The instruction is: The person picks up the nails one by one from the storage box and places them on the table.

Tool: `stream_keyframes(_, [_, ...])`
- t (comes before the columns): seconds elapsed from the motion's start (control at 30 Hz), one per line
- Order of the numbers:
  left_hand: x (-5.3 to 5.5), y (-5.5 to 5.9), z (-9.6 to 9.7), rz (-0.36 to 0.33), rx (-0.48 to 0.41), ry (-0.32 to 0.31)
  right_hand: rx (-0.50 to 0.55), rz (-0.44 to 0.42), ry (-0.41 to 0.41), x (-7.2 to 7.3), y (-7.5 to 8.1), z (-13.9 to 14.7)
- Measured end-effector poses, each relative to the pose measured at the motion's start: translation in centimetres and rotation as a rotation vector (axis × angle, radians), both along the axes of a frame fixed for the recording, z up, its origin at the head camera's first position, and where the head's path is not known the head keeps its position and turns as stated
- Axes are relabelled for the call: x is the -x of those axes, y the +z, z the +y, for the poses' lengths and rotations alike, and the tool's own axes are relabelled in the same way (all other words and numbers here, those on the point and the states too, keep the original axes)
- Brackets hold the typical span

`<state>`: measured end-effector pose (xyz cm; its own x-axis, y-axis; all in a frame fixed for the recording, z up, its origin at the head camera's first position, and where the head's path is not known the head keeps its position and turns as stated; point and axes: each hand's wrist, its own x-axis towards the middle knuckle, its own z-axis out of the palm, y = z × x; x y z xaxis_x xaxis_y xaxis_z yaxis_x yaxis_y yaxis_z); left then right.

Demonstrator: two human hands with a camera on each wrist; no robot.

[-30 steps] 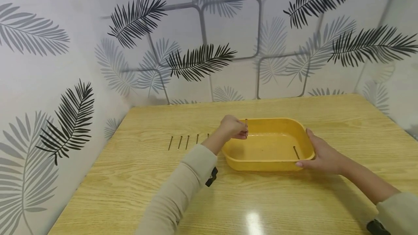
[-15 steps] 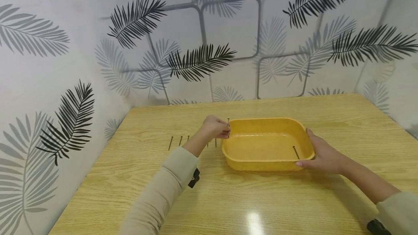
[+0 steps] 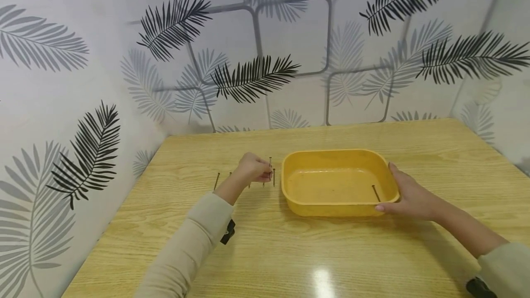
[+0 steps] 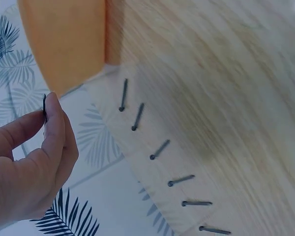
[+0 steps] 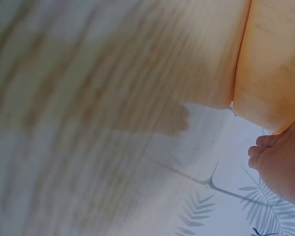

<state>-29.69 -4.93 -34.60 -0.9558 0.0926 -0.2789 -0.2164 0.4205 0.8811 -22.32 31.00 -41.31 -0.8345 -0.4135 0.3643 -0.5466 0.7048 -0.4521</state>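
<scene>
My left hand (image 3: 254, 169) pinches a dark nail (image 3: 270, 162) between thumb and fingertips, its head pointing up, above the right end of a row of nails. In the left wrist view that nail (image 4: 44, 108) appears edge-on at the fingertips. The row on the table includes one nail (image 3: 274, 177) close beside the hand and another (image 3: 217, 181) at the far left; my hand and forearm partly cover those between. My right hand (image 3: 410, 197) grips the right front corner of a yellow plastic basin (image 3: 339, 209), thumb over the rim. Inside the basin leans a single nail (image 3: 375, 193).
Everything stands on a light wood-grain table (image 3: 265, 256). A wall (image 3: 290, 100) with a leaf pattern rises behind it and at the left. Several spaced nails (image 4: 160, 149) lie on the table in the left wrist view.
My left hand has moved left with the pinched nail, from over the basin to the row on the table. My right hand and the basin have stayed put.
</scene>
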Motion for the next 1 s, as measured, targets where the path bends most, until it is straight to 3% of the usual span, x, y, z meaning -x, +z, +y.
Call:
stream_keyframes(0.47, [-0.4,-1.8,-2.9,-0.004,0.099,0.039,-0.03,-0.052,-0.052,-0.7,0.6,-0.2])
stream_keyframes(0.8, [-0.7,-3.4,-4.9,-0.044,0.163,0.09,-0.212,-0.081,-0.154,-0.8,0.8,0.0])
stream_keyframes(1.0, [-0.6,-4.3,-6.0,-0.048,0.282,0.113,-0.274,-0.077,-0.176,-0.9,0.8,0.1])
